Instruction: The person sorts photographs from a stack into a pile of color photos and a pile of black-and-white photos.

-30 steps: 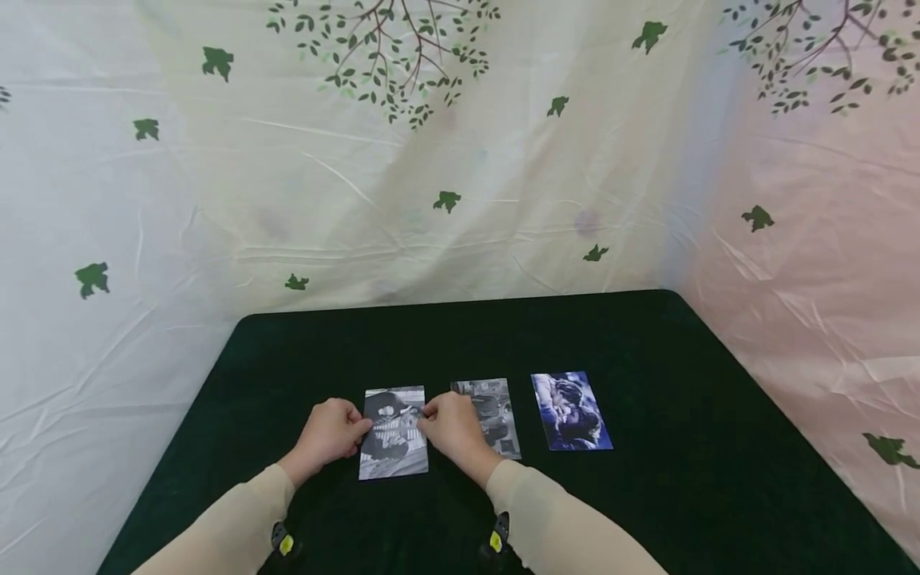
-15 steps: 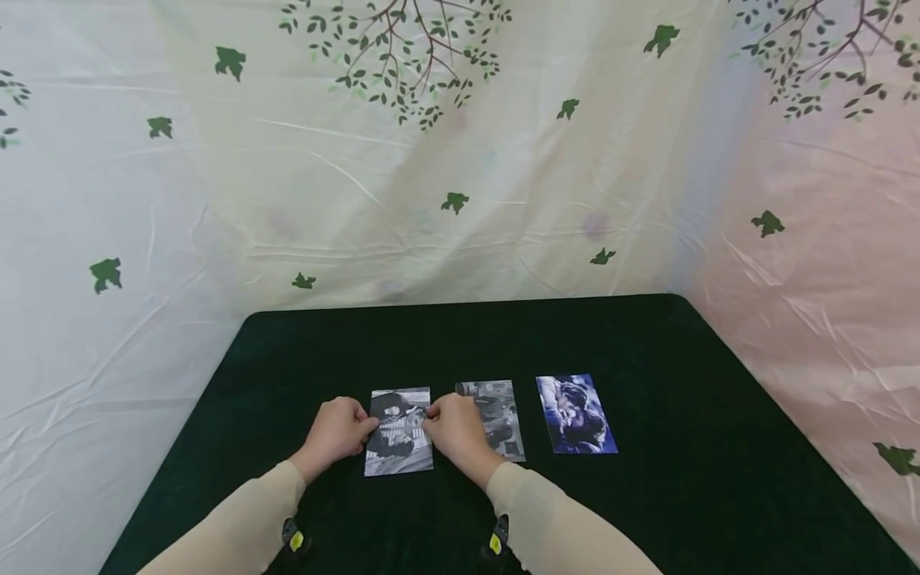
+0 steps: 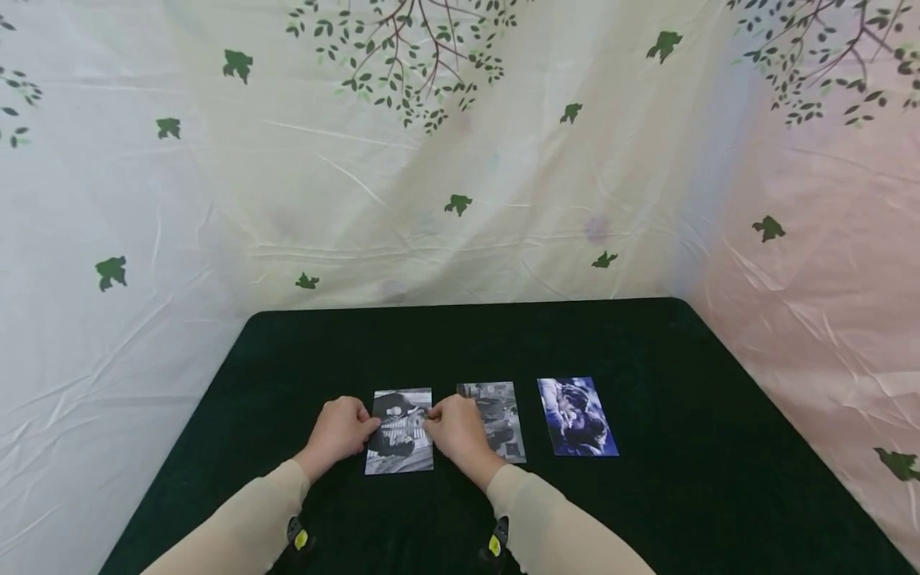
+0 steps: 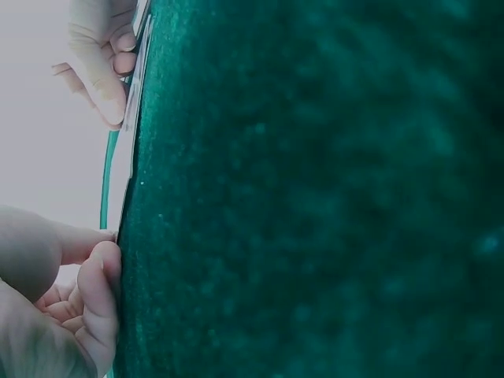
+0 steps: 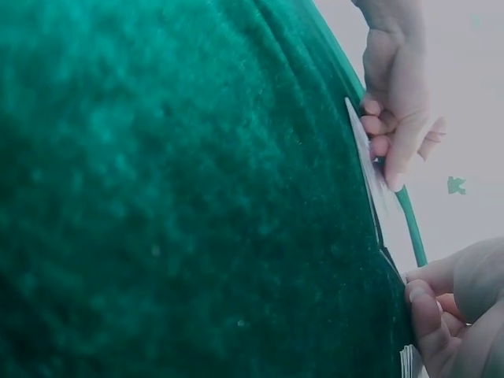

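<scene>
A black-and-white photo card (image 3: 398,451) lies near the middle of the table in the head view. My left hand (image 3: 336,435) pinches its left edge between thumb and index finger. At the opposite edge, my right hand (image 3: 458,431) grips the card with thumb and fingertips. The left wrist view shows the left hand (image 4: 55,307) low at the card's thin edge. Seen from the right wrist, the right hand (image 5: 461,315) pinches the near corner of the card (image 5: 386,213). A second grey photo card (image 3: 503,423) is partly hidden behind the right hand.
Further right lies a blue-toned photo card (image 3: 578,419), apart from the grey one. A dark green velvety cloth covers the table (image 3: 302,351). Behind it hangs a pale curtain (image 3: 345,239) with printed leaves and branches. In the right wrist view, layered white edges (image 5: 407,361) show near the bottom.
The held photo card has shifted slightly away from me, lining up closer with its neighbours. Both hands keep their hold on it. The head view has turned a little left.
</scene>
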`<state>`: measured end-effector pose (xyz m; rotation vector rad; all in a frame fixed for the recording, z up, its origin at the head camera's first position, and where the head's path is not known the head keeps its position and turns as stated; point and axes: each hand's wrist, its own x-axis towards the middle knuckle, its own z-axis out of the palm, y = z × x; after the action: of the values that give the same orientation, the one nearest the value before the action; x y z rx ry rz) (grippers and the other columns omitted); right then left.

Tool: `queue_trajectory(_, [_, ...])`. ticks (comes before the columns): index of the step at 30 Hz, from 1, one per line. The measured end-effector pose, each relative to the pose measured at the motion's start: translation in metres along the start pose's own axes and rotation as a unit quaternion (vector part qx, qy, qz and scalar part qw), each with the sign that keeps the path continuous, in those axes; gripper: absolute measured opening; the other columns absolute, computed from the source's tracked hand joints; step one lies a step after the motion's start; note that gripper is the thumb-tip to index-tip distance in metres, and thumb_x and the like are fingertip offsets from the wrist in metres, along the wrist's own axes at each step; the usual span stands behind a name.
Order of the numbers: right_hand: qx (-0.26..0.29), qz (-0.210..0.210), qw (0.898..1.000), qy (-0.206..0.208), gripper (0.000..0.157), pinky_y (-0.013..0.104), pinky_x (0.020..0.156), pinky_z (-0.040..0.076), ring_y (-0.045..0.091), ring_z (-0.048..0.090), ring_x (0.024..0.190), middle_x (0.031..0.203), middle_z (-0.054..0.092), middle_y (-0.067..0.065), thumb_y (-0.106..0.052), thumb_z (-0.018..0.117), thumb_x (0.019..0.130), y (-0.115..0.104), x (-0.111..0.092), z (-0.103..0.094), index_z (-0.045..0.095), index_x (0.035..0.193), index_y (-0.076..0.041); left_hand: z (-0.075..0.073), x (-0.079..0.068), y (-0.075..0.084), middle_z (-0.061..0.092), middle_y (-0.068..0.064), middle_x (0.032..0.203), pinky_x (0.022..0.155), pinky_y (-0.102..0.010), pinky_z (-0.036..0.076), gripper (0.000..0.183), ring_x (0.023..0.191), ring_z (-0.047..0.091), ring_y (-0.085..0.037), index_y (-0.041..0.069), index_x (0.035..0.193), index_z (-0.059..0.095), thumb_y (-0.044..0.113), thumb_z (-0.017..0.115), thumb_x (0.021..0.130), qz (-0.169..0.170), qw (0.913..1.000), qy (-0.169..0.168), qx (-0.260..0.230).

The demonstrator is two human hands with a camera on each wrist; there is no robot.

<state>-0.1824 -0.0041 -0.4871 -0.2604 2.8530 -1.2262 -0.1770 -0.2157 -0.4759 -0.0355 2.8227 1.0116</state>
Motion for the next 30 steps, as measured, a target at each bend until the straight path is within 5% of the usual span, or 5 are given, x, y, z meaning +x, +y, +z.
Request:
queue_trajectory(5, [0.033,0.0,0.999,0.007,0.012,0.023,0.057,0.049,0.005,0.059,0.064,0.081,0.069,-0.002,-0.016,0.071,0.086,0.003,-0.004,-0.01,0.075,0.095,-0.009,0.001,-0.003,0.001,0.057,-0.002,0.062,0.053,-0.029,0.046,0.019,0.052,0.056,-0.015,0.01,0.074,0.064,0.022,0.071,0.088,0.003,0.9999,0.015,0.005])
queue_trajectory(11, [0.072,0.002,0.997,0.033,0.01,0.029,0.059,0.05,0.009,0.06,0.067,0.079,0.065,-0.007,-0.024,0.068,0.09,0.03,-0.01,-0.06,0.073,0.095,-0.017,0.003,-0.009,0.016,0.052,0.001,0.056,0.049,-0.028,0.041,0.022,0.05,0.05,-0.013,0.013,0.071,0.063,0.023,0.069,0.089,0.059,0.9959,0.067,0.013])
queue_trajectory(18, [0.151,0.062,0.985,0.049,0.016,0.033,0.06,0.05,0.021,0.061,0.07,0.086,0.061,0.007,-0.022,0.06,0.096,0.077,-0.011,-0.106,0.068,0.101,-0.009,0.026,-0.013,0.052,0.051,0.003,0.053,0.045,-0.027,0.04,0.015,0.047,0.05,-0.012,0.015,0.08,0.065,0.025,0.066,0.092,0.097,0.9941,0.021,-0.044])
queue_trajectory(23, [0.172,0.09,0.98,0.034,0.02,0.032,0.062,0.051,0.021,0.061,0.07,0.093,0.062,0.007,-0.021,0.057,0.098,0.093,-0.013,-0.113,0.068,0.108,-0.008,0.049,-0.007,0.076,0.053,0.003,0.056,0.051,-0.028,0.042,0.015,0.05,0.051,-0.011,0.012,0.084,0.066,0.025,0.065,0.092,0.117,0.9914,-0.007,-0.059])
queue_trajectory(30, [0.116,0.062,0.991,0.03,0.009,0.032,0.058,0.052,0.019,0.06,0.066,0.081,0.063,0.004,-0.018,0.067,0.091,0.097,-0.014,-0.109,0.07,0.096,-0.012,0.071,0.0,0.095,0.057,0.001,0.067,0.054,-0.03,0.045,0.02,0.058,0.054,-0.013,0.008,0.084,0.066,0.027,0.068,0.09,0.076,0.9966,0.004,-0.031])
